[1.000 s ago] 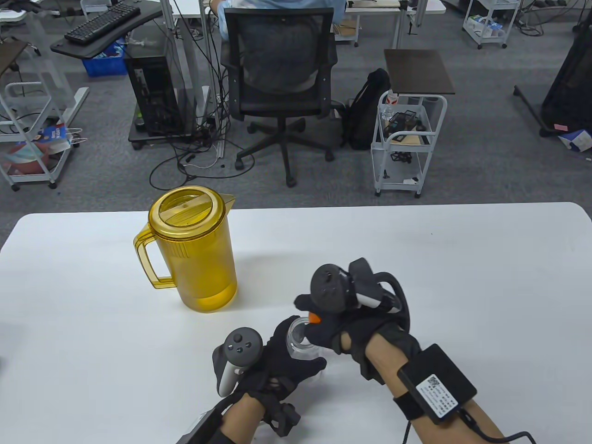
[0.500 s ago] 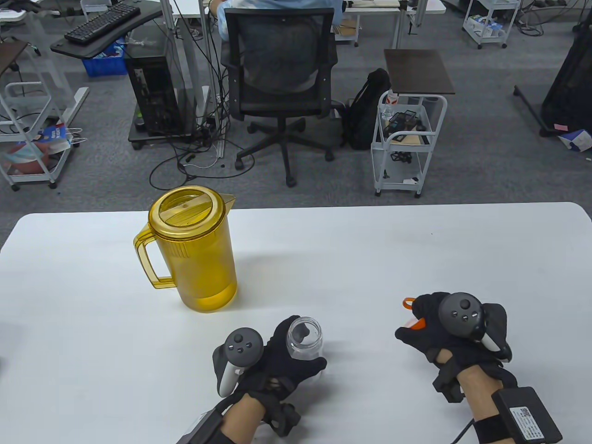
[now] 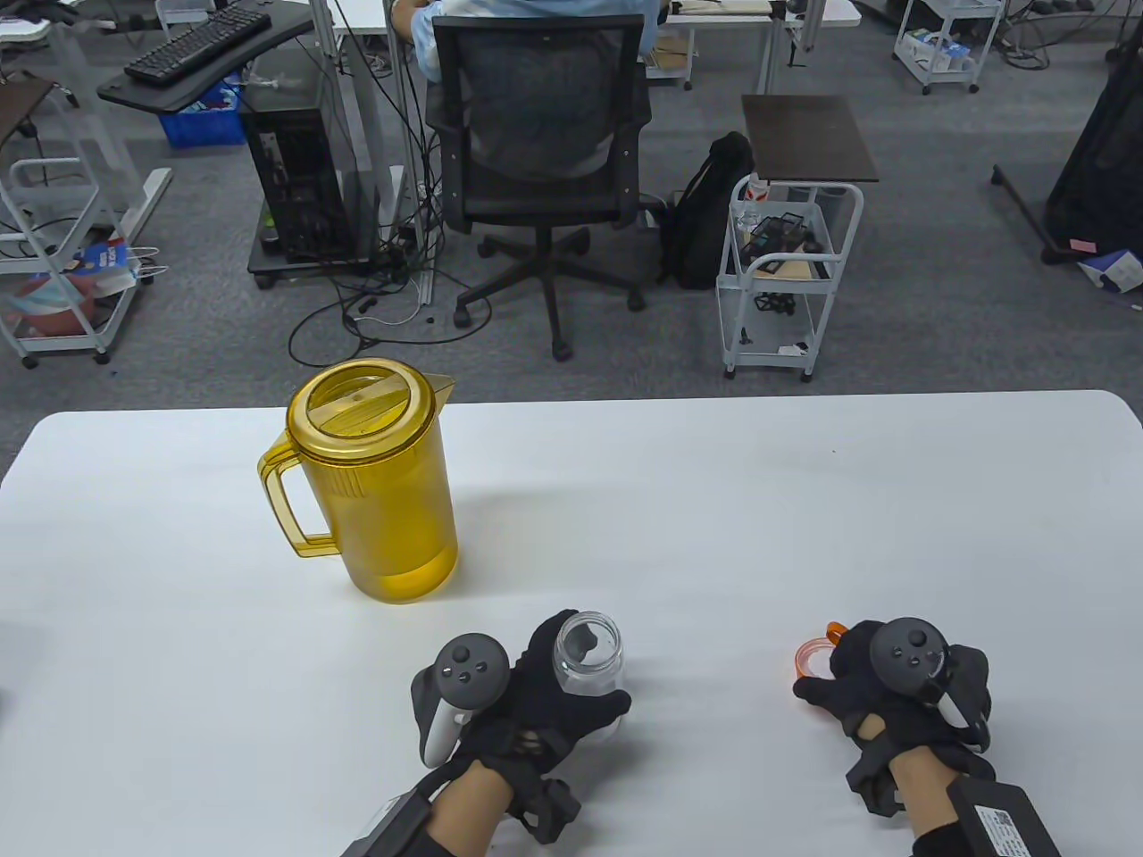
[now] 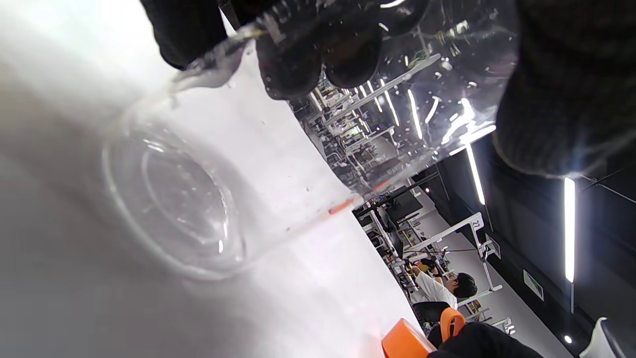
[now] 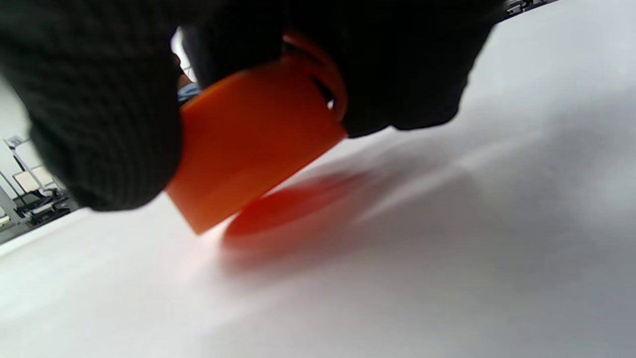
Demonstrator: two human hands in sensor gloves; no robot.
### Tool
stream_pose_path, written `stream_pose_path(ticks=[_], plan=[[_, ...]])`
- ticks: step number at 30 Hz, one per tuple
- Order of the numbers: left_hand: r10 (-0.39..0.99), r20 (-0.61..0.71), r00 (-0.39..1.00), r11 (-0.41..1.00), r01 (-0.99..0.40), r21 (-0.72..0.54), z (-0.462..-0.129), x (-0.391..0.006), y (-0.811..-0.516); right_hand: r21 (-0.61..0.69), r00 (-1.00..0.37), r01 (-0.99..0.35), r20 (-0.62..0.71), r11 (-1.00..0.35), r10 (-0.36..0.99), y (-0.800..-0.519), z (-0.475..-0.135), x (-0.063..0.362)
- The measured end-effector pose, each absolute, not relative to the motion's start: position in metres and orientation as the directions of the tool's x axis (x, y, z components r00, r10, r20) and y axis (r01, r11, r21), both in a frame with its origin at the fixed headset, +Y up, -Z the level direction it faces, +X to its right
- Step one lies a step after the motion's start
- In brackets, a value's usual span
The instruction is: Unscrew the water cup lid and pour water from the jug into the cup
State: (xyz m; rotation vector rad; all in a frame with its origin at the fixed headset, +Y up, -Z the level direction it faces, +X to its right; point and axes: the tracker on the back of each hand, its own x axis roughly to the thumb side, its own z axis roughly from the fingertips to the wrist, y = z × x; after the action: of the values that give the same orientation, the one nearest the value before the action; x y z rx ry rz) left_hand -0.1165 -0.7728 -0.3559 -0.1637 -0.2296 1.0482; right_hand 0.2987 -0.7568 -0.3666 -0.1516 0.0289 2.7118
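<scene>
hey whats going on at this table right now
A person in sensor gloves is readying a cup for water. The left hand grips the clear cup, already open. The right hand holds the orange lid tilted just above the table. The yellow jug stands untouched, lid on.

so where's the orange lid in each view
Table view: lid at lower right, on the table at the right hand's fingertips.
Left wrist view: lid at the bottom edge, right of centre.
Right wrist view: lid fills the centre, tilted, pinched between gloved fingers.
Shared landmark: the white table.
</scene>
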Motion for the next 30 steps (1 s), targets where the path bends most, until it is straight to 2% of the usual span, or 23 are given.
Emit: stream_pose_path(ticks=[5, 9, 13, 15, 16, 19, 20, 22, 23, 25, 27, 30], plan=[[0.870, 0.108, 0.480, 0.491, -0.836, -0.246, -0.356, -0.116, -0.773, 0.038, -0.930, -0.351, -0.133, -0.935, 0.344, -0.764, -0.367, 0.298], [0.868, 0.109, 0.484, 0.495, -0.833, -0.248, -0.356, -0.117, -0.773, 0.072, -0.929, -0.353, -0.143, -0.933, 0.341, -0.762, -0.365, 0.296], [0.869, 0.106, 0.484, 0.495, -0.832, -0.251, -0.356, -0.117, -0.773, 0.026, -0.949, -0.301, -0.102, -0.953, 0.297, -0.740, -0.357, 0.290], [0.868, 0.105, 0.486, 0.496, -0.830, -0.254, -0.356, -0.117, -0.773, -0.036, -0.940, -0.335, -0.055, -0.942, 0.336, -0.723, -0.353, 0.283], [0.868, 0.102, 0.486, 0.495, -0.830, -0.257, -0.356, -0.117, -0.773, -0.066, -0.928, -0.369, -0.026, -0.927, 0.372, -0.715, -0.351, 0.275], [0.867, 0.100, 0.489, 0.497, -0.827, -0.264, -0.356, -0.117, -0.772, -0.069, -0.939, -0.339, 0.076, -0.938, 0.334, -0.701, -0.346, 0.246], [0.867, 0.099, 0.489, 0.496, -0.827, -0.265, -0.356, -0.118, -0.772, -0.041, -0.929, -0.360, 0.107, -0.932, 0.354, -0.700, -0.346, 0.238], [0.866, 0.098, 0.490, 0.497, -0.825, -0.268, -0.355, -0.118, -0.772, 0.094, -0.816, -0.526, 0.224, -0.845, 0.533, -0.706, -0.350, 0.217], [0.865, 0.099, 0.491, 0.498, -0.823, -0.272, -0.355, -0.118, -0.773, 0.185, -0.719, -0.623, 0.247, -0.760, 0.650, -0.713, -0.352, 0.206], [0.864, 0.112, 0.491, 0.501, -0.816, -0.288, -0.356, -0.118, -0.773, 0.377, -0.500, -0.756, 0.196, -0.535, 0.844, -0.729, -0.358, 0.183], [0.865, 0.116, 0.488, 0.499, -0.814, -0.298, -0.356, -0.118, -0.774, 0.421, -0.419, -0.792, 0.155, -0.443, 0.895, -0.740, -0.361, 0.162], [0.858, 0.126, 0.498, 0.511, -0.803, -0.307, -0.355, -0.118, -0.773, 0.464, -0.420, -0.767, 0.160, -0.443, 0.894, -0.756, -0.367, 0.131]])
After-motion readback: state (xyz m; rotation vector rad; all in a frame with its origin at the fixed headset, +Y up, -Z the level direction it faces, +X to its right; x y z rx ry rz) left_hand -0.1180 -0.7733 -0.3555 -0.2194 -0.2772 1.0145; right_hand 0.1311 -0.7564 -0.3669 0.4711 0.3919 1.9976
